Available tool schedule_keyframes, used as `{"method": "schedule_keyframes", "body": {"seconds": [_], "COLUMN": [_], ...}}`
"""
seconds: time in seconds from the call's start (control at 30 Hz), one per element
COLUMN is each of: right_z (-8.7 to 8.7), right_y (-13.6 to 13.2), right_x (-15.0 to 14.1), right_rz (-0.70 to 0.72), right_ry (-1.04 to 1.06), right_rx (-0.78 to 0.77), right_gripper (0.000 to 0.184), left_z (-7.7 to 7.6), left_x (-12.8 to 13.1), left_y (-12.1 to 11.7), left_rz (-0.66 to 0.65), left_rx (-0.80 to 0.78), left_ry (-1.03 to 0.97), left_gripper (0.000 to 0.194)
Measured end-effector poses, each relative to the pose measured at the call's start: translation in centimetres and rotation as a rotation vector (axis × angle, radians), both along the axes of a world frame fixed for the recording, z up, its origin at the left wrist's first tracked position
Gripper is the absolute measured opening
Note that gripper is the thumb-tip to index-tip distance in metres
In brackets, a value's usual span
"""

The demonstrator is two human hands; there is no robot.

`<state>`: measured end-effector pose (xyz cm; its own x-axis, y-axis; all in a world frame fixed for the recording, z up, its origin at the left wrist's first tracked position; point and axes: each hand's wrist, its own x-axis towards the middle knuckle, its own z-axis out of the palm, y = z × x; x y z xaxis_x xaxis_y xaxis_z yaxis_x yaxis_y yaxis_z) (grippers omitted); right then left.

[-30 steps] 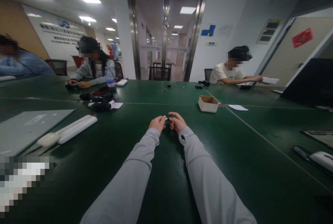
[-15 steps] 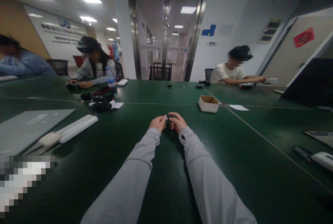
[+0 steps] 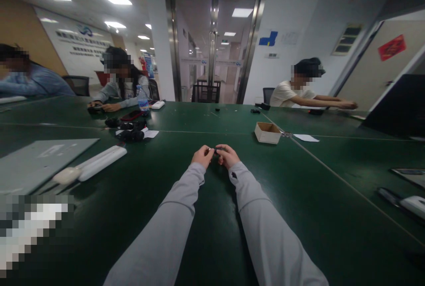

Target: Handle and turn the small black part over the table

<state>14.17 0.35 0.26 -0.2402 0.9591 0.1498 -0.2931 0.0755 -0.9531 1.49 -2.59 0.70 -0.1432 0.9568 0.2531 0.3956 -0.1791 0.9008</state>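
Note:
Both my hands meet over the middle of the green table [image 3: 212, 197], fingertips almost touching. Between them is a small dark object [image 3: 216, 151], too small to name. The fingers of my right hand [image 3: 228, 156] are closed on it from the right. My left hand [image 3: 202, 156] pinches at its left end, where a tiny shiny bit shows near the fingertips. What exactly the left fingers hold is mostly hidden behind them.
An open cardboard box [image 3: 267, 133] stands ahead to the right, beside a white paper [image 3: 306, 137]. Black items [image 3: 131, 133], a water bottle [image 3: 143, 100] and a long white device [image 3: 102, 163] lie to the left. Several people sit around the table.
My left fingertips have shifted slightly at the small dark object; the right hand stays nearly still. Across the table, the person at right no longer shows the white item in the hands.

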Motion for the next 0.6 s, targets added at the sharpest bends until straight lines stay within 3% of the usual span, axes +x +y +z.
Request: {"method": "schedule_keyframes", "body": {"seconds": [0.27,0.6], "right_z": [0.02,0.16], "right_y": [0.10,-0.35], "right_x": [0.09,0.31], "right_rz": [0.015,0.167], "right_ry": [0.015,-0.057], "right_rx": [-0.011,0.069], "right_gripper": [0.037,0.039], "left_z": [-0.08,-0.53], "left_x": [-0.05,-0.77], "left_y": [0.09,0.79], "left_rz": [-0.038,-0.020], "left_rx": [0.045,-0.073], "left_ry": [-0.042,0.063], "left_gripper": [0.018,0.049]}}
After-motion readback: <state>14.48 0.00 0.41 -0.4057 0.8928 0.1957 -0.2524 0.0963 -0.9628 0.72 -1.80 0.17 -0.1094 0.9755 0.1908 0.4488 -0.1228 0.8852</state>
